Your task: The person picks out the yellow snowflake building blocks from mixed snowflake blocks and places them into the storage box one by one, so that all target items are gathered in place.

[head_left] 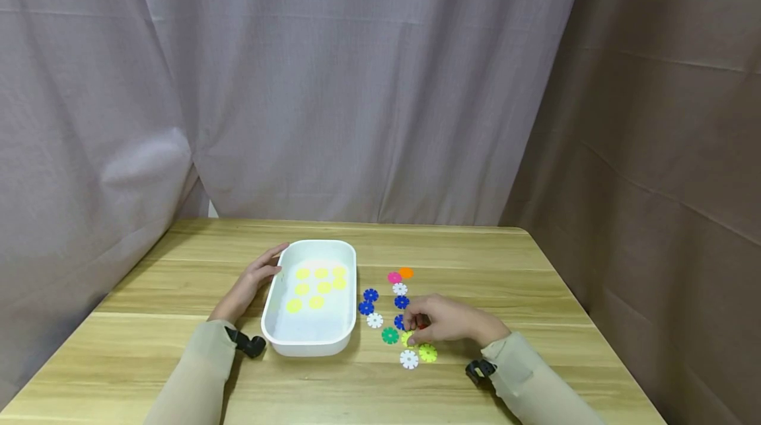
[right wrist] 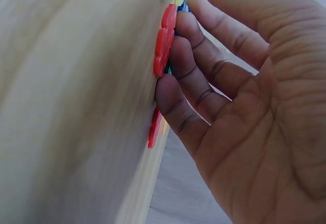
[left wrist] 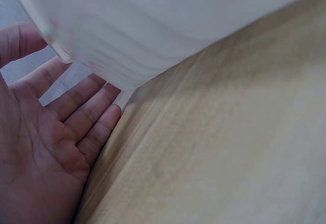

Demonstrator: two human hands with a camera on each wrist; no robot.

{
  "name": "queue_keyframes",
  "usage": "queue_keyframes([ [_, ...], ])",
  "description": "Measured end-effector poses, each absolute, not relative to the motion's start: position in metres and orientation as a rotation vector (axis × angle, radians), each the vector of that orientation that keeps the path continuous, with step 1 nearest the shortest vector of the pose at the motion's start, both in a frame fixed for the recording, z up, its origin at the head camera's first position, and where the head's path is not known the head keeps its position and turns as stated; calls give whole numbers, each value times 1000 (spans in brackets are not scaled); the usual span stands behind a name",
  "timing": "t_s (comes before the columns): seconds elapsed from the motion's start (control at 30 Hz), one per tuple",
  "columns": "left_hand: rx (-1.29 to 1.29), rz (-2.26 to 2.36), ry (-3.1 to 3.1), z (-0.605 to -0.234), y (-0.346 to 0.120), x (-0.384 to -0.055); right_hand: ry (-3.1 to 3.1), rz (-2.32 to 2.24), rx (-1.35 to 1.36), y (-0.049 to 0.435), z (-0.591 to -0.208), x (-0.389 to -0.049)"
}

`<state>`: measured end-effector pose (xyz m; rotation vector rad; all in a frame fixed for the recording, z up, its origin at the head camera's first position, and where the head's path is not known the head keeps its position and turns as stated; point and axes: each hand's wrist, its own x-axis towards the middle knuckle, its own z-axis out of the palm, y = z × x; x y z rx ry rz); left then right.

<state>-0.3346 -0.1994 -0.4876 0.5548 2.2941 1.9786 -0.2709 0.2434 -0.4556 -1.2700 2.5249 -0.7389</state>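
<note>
My left hand (head_left: 254, 281) is at the left side of a white plastic tub (head_left: 312, 349), fingers nearly straight along its outer wall and thumb by the rim. Several yellow snowflake discs (head_left: 302, 289) lie spread over the tub's floor. Over the loose discs right of the tub, my right hand (head_left: 442, 319) reaches down with fingers bent and thumb apart from the index finger. A yellow disc (head_left: 407, 338) lies at its thumb and index tips. In the right wrist view, a red disc (right wrist: 164, 40) stands beside the fingers; the thumb tip is out of frame.
Around the right hand lie another yellow disc (head_left: 428, 353), white discs (head_left: 409, 359), a green disc (head_left: 390, 336) and several blue discs (head_left: 371, 295). Farther back are a pink disc (head_left: 394, 277) and an orange disc (head_left: 406, 272). Grey curtains (head_left: 357, 114) hang behind the wooden table (head_left: 505, 266).
</note>
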Motion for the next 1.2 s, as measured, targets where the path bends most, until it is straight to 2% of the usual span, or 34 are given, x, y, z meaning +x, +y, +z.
queue_keyframes([
  [0.2,569,1984,2292,-487,-200,-335,2516,-725,-1323,243,-456,-272],
  [0.67,528,1962,2307,-489,-200,-334,2561,-654,-1167,242,-453,-270],
  [1.2,544,1975,2301,-488,-200,-335,2453,-859,-1184,244,-453,-272],
])
